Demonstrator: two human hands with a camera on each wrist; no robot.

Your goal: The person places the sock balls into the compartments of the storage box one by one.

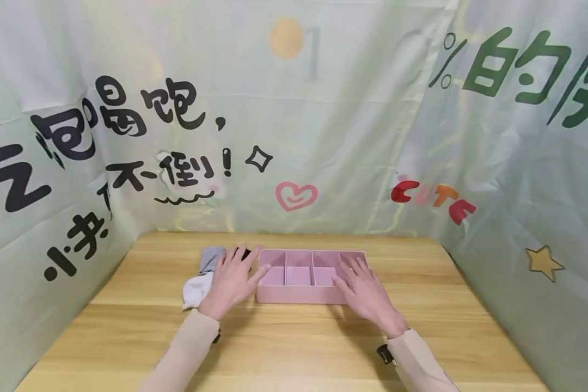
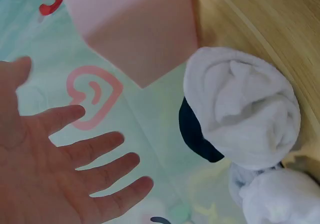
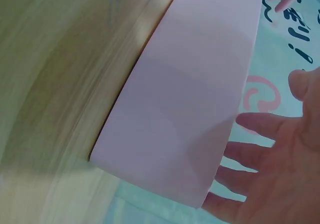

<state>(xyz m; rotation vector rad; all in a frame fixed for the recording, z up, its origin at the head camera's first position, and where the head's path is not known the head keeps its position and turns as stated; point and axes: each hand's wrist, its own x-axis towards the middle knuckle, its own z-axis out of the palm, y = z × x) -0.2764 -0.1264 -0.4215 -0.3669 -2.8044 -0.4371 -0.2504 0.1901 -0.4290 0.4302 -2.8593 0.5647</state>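
Observation:
A pink box with several compartments stands on the table, its visible compartments bare. My left hand is at the box's left end, fingers spread and straight, palm down. In the left wrist view this hand holds nothing. Beside it lie rolled-up bundles of soft cloth that look like socks: a white one, a grey one and a black one, partly hidden by the fingers. My right hand hovers over the box's right end with extended fingers, fingertips right at the rim in the right wrist view.
The wooden table reaches back to a printed fabric curtain, which also hangs along both sides. Dark straps show at both wrists, below the sleeves.

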